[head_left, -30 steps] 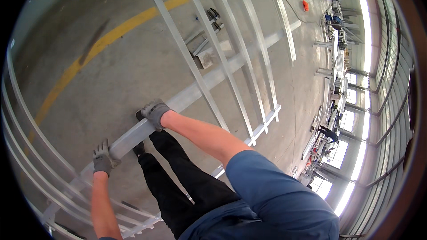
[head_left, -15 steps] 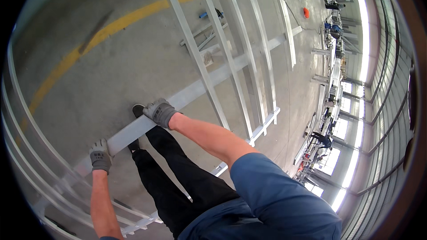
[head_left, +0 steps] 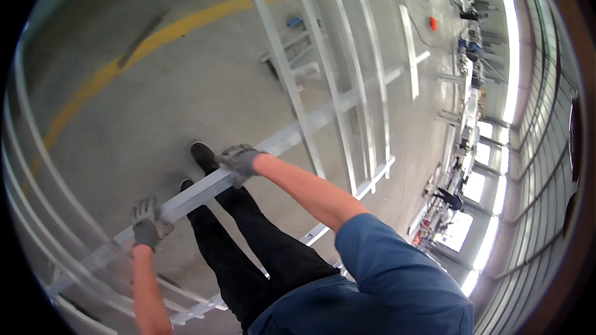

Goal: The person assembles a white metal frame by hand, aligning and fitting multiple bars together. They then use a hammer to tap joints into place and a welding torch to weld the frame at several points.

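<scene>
A long silver metal beam (head_left: 197, 195) runs across in front of my legs, slanting from lower left to upper right. My right hand (head_left: 241, 164), in a grey glove, is wrapped over it, fingers across the far edge and thumb at the near side. Further left, my left hand (head_left: 149, 224), gloved alike and slightly blurred, lies at the beam with its fingers stretched out and apart. Several slim metal bars (head_left: 279, 65) cross the beam to the right of my hands. More slim bars (head_left: 46, 149) curve along the left side.
My black shoes (head_left: 203, 157) stand on the concrete floor just beyond the beam. A yellow line (head_left: 186, 25) curves over the floor. A metal stand (head_left: 298, 49) and a loose pale bar (head_left: 410, 53) lie ahead. Another person (head_left: 448, 198) is at the far right among stacked metal.
The beam sits nearer my body, uncovering more of both shoes. My left hand has turned, its thumb now showing. My right hand stays on the beam. The view has shifted slightly.
</scene>
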`<state>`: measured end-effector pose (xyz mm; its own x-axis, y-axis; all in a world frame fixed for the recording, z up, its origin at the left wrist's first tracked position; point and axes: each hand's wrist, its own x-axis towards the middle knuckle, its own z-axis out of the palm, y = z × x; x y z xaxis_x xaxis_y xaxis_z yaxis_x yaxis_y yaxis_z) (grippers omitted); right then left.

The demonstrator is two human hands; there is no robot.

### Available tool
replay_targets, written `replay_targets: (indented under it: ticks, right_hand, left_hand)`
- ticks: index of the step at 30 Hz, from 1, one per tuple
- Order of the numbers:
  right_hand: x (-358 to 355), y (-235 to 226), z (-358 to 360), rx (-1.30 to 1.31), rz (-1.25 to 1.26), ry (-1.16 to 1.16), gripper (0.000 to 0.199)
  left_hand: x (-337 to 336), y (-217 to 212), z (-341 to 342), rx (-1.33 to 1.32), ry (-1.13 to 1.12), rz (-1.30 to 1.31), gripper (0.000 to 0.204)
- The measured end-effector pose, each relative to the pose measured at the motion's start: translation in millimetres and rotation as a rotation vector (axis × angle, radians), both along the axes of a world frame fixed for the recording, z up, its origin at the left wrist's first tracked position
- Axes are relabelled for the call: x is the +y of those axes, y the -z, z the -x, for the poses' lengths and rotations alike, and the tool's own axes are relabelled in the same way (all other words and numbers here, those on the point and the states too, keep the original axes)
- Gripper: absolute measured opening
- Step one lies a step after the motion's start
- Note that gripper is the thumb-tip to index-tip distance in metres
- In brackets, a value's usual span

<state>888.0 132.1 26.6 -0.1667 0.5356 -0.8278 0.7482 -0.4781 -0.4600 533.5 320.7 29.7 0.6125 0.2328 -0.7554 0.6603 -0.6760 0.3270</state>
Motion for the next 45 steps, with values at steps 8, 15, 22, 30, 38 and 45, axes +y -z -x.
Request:
replay_targets:
  ticks: [8, 15, 22, 30, 38, 45]
  right_hand:
    - [-82, -93, 62, -0.203, -0.477, 0.776, 0.048]
    - [-186, -154, 112, -0.247, 0.149, 0.731, 0.057]
    - [-227, -230, 131, -0.259, 0.165, 0.872, 0.056]
    - [-205, -234, 64, -0.239, -0.287, 1.026, 0.041]
    - [-199, -244, 66, -0.247, -0.34, 0.923, 0.049]
    - [-166, -208, 44, -0.266, -0.058, 0.734, 0.05]
  left_hand:
    - [-104, -97, 100, -0.118, -0.4, -0.14, 0.084]
    - [-127, -153, 157, 0.155, -0.841, 0.195, 0.084]
    - [-146, -169, 286, 0.178, -1.038, 0.146, 0.082]
    - [-202, -200, 341, 0.235, -1.073, 0.218, 0.078]
    - [-180, -219, 304, -0.017, -1.279, 0.193, 0.074]
    - [-149, -215, 265, -0.071, -1.341, 0.134, 0.07]
